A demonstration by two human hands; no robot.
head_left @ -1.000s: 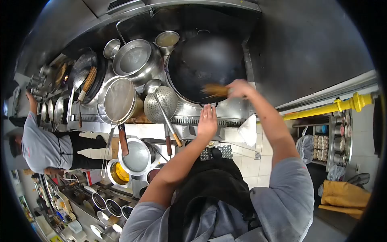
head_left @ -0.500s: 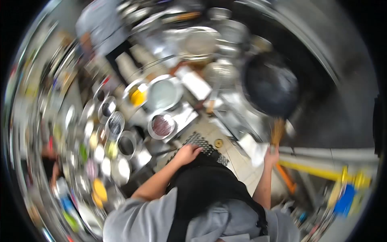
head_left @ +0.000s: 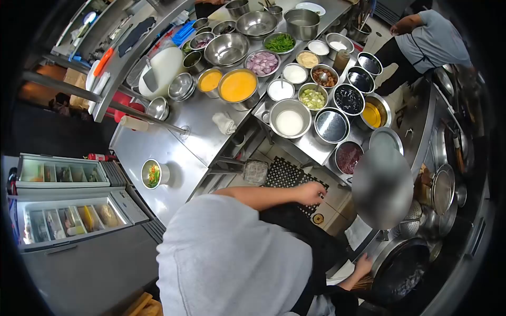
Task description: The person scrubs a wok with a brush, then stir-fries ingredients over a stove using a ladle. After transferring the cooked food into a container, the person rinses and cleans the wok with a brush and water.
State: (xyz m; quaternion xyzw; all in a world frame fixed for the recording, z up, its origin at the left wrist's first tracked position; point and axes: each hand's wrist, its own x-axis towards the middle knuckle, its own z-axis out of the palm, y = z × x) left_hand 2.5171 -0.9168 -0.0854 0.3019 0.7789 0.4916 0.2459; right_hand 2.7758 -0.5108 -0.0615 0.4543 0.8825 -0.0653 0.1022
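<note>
My left hand (head_left: 311,193) hangs over the floor with its fingers curled in, and nothing shows in it. Below it lies a black mat with white dots (head_left: 287,174). My right hand (head_left: 362,264) is beside the black wok (head_left: 403,271), closed around a bamboo wok brush (head_left: 362,284). Only a little of the brush's brown bristles shows between hand and wok. Liquid glistens in the bottom of the wok. A white cloth or paper (head_left: 342,274) lies close to my right hand.
Bowls of sauces, onions and greens cover the steel counter (head_left: 176,121). A pot of chopped vegetables (head_left: 153,174) stands at its near end. An open-topped fridge (head_left: 68,195) is at left. A co-worker (head_left: 427,39) stands at upper right. A grey blur hides part of the stove side.
My view has swung left, bringing the fridge and long counter into sight. The wok now appears lower right. My right hand stays beside it, and my left hand remains curled.
</note>
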